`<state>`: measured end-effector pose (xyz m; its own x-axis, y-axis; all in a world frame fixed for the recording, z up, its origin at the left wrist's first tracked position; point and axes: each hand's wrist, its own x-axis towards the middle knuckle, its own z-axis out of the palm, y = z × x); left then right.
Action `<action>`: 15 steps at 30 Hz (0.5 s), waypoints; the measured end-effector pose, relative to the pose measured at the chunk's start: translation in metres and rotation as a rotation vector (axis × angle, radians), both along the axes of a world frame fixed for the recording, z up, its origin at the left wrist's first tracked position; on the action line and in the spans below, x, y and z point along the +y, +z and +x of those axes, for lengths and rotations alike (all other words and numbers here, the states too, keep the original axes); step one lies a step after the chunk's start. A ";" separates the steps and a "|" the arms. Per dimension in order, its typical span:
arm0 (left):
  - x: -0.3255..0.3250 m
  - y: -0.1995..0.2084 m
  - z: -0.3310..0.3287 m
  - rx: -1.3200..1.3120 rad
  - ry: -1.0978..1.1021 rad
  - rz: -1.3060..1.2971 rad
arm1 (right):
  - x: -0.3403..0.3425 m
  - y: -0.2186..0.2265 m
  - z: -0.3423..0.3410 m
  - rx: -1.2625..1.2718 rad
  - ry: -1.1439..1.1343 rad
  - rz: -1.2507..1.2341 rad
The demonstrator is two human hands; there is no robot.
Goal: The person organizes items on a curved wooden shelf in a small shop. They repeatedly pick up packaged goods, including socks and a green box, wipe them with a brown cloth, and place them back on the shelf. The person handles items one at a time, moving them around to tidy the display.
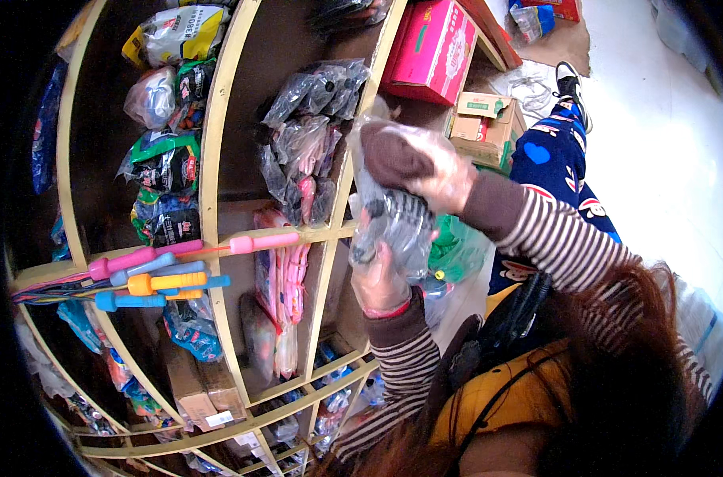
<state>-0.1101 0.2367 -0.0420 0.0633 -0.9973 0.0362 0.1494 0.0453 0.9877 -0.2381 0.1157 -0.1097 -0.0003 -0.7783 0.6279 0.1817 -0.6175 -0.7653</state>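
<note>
My left hand (382, 285) grips the lower part of a clear plastic bag (397, 226) with dark grey and black items inside. Its thumb lies on the front of the bag. Just above, my right hand (447, 179) is closed round a rounded dark brown fabric piece (393, 155), with clear plastic around it. What kind of piece this is I cannot make out. The two hands are close together in front of the shelf. Striped sleeves with brown cuffs cover both forearms.
Wooden shelving (222, 143) on the left holds several bagged goods (302, 143). Jump ropes with coloured handles (167, 282) hang at its front. A pink box (433, 52) and an open cardboard carton (482, 131) stand beyond my hands. A green bag (457, 250) is beside them.
</note>
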 end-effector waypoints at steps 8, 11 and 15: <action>0.000 0.011 0.013 0.209 0.192 -0.197 | 0.004 -0.045 0.012 -0.524 0.280 1.019; -0.009 0.005 0.008 0.329 0.271 -0.094 | 0.007 -0.061 0.019 -0.891 0.501 1.155; -0.022 -0.032 0.009 -0.107 0.311 0.002 | 0.019 -0.023 0.008 -0.928 0.534 0.929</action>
<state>-0.1008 0.2150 -0.0745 0.3610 -0.9308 0.0575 0.0238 0.0708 0.9972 -0.2298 0.1347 -0.1328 0.2974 -0.9394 -0.1704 0.8833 0.3385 -0.3242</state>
